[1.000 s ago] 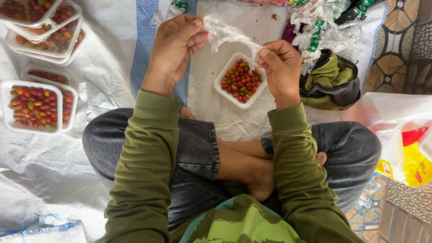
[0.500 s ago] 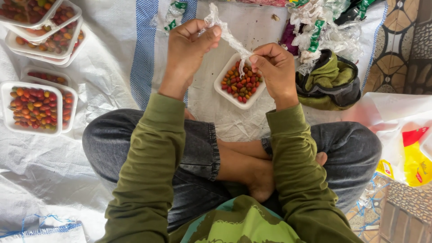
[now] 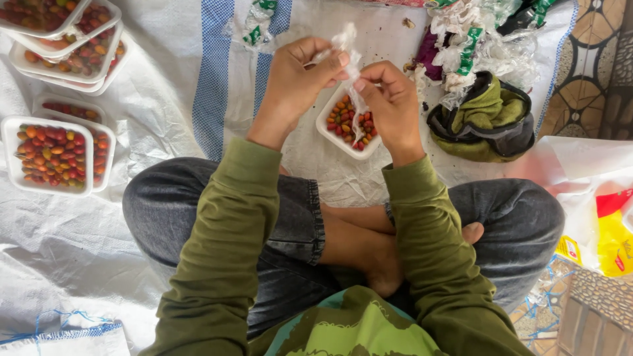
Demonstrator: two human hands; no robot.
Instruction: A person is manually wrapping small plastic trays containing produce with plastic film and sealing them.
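A crumpled strip of clear plastic film (image 3: 349,62) is pinched between the closed fingertips of the left hand (image 3: 297,82) and right hand (image 3: 389,99), above a small white tray of red and orange fruits (image 3: 348,122) near the white sheet's (image 3: 165,112) far edge. Filled trays (image 3: 56,155) are stacked along its left edge; a green cloth bundle (image 3: 484,118) lies rightward.

The single head-worn camera is looking steeply down from close above the person's lap. It is facing forward over crossed legs onto the white sheet (image 3: 165,217).
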